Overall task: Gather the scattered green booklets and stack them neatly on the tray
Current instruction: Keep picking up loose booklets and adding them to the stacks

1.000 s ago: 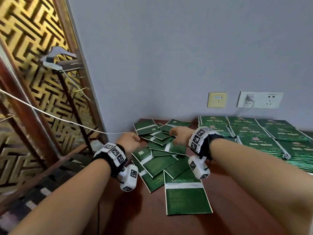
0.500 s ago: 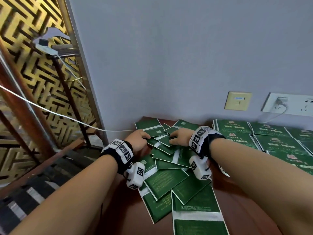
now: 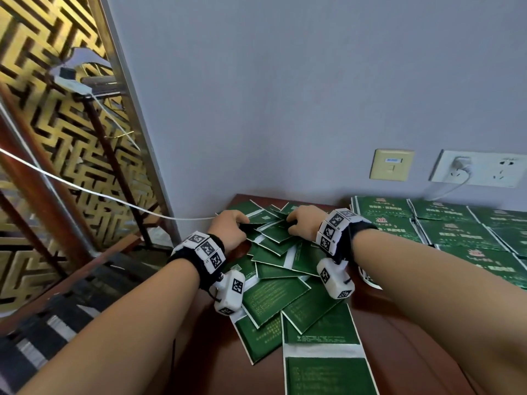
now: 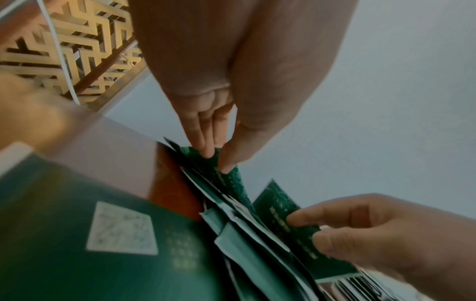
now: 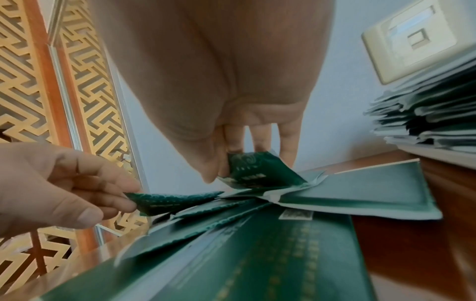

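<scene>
Office: wall sockets, booklet stacks

1. Wall: plain pale grey-blue, rising behind the far edge of the surface.
2. Surface: reddish-brown polished wood, set against the wall.
3. Beige wall plate: mounted on the wall, left of the socket.
4. White socket plate: carries a white plug at its left end; the plug's cable hangs down toward the surface.
5. Gold lattice screen: geometric fretwork in a brown wooden frame, at far left.
6. White cord: stretched diagonally in front of the screen.
7. Dark metal stand: slender legs, holding a small white device on top.
</scene>
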A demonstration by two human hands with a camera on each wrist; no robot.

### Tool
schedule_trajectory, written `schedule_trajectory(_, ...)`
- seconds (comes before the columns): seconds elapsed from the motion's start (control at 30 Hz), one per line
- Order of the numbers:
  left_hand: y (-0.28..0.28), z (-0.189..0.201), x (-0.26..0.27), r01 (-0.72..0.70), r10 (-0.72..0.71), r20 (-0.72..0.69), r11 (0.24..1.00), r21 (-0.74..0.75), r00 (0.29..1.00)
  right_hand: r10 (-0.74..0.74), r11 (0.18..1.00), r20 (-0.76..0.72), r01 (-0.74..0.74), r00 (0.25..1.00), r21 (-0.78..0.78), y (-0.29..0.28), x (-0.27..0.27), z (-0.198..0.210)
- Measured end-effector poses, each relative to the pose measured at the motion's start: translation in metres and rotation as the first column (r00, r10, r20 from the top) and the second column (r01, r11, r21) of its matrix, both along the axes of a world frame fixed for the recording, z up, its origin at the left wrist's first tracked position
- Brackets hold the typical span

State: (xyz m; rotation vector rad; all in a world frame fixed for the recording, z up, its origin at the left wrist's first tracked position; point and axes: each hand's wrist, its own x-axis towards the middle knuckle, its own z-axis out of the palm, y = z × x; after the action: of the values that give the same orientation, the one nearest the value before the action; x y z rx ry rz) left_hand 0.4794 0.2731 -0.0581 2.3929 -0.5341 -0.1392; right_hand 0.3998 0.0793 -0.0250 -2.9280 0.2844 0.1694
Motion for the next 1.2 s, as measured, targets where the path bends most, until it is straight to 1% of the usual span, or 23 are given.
schedule_trajectory(0.1, 0.003, 0.011, -0.016, -0.039, 0.041, 0.086, 0.999, -0.027, 0.995, 0.021, 0.998, 0.086, -0.026, 0.996, 0.052, 0.0, -0.016, 0.008)
schedule_trajectory(0.23, 0.012, 0.022, -0.04, -0.068, 0.073, 0.137, 0.997, -0.041, 0.988, 0.073, 0.989, 0.175, -0.094, 0.982, 0.111, 0.002, -0.046, 0.017)
schedule_trajectory(0.37, 0.021, 0.03, -0.076, -0.068, 0.078, 0.155, 0.996, -0.065, 0.985, 0.121, 0.978, 0.218, -0.154, 0.969, 0.142, 0.007, -0.083, 0.021)
schedule_trajectory(0.47, 0.031, 0.036, -0.105, -0.061, 0.067, 0.153, 0.997, -0.043, 0.986, 0.114, 0.972, 0.225, -0.156, 0.968, 0.176, 0.01, -0.112, 0.023)
schedule_trajectory(0.6, 0.048, 0.038, -0.14, -0.025, 0.029, 0.154, 0.999, -0.029, 0.988, 0.097, 0.964, 0.275, -0.158, 0.957, 0.212, 0.013, -0.152, 0.022)
schedule_trajectory(0.67, 0.054, 0.038, -0.155, 0.0, 0.005, 0.134, 0.999, -0.039, 0.991, 0.1, 0.961, 0.287, -0.167, 0.953, 0.22, 0.014, -0.168, 0.021)
schedule_trajectory(0.77, 0.064, 0.039, -0.178, 0.05, -0.048, 0.067, 0.998, -0.036, 0.997, 0.09, 0.954, 0.269, -0.16, 0.959, 0.253, 0.012, -0.194, 0.023)
schedule_trajectory(0.83, 0.069, 0.039, -0.186, 0.06, -0.061, -0.023, 0.997, -0.047, 0.998, 0.072, 0.943, 0.231, -0.141, 0.97, 0.3, 0.011, -0.209, 0.027)
schedule_trajectory(0.93, 0.075, 0.034, -0.197, 0.039, -0.045, -0.146, 0.998, -0.047, 0.988, 0.041, 0.93, 0.119, -0.082, 0.992, 0.359, 0.008, -0.23, 0.025)
schedule_trajectory(1.03, 0.076, 0.025, -0.2, 0.001, -0.006, -0.215, 1.0, -0.025, 0.977, 0.023, 0.944, 0.032, -0.032, 0.999, 0.328, 0.004, -0.238, 0.017)
schedule_trajectory(1.1, 0.074, 0.019, -0.199, -0.019, 0.018, -0.225, 1.0, -0.004, 0.974, -0.019, 0.955, 0.024, 0.011, 1.0, 0.298, -0.002, -0.238, 0.009)
schedule_trajectory(1.13, 0.073, 0.017, -0.198, -0.025, 0.03, -0.209, 0.999, 0.025, 0.977, -0.046, 0.958, 0.026, 0.037, 0.999, 0.284, -0.005, -0.239, 0.006)
schedule_trajectory(1.2, 0.069, 0.012, -0.195, -0.039, 0.052, -0.124, 0.994, 0.105, 0.991, -0.094, 0.965, 0.034, 0.083, 0.995, 0.251, -0.009, -0.239, 0.001)
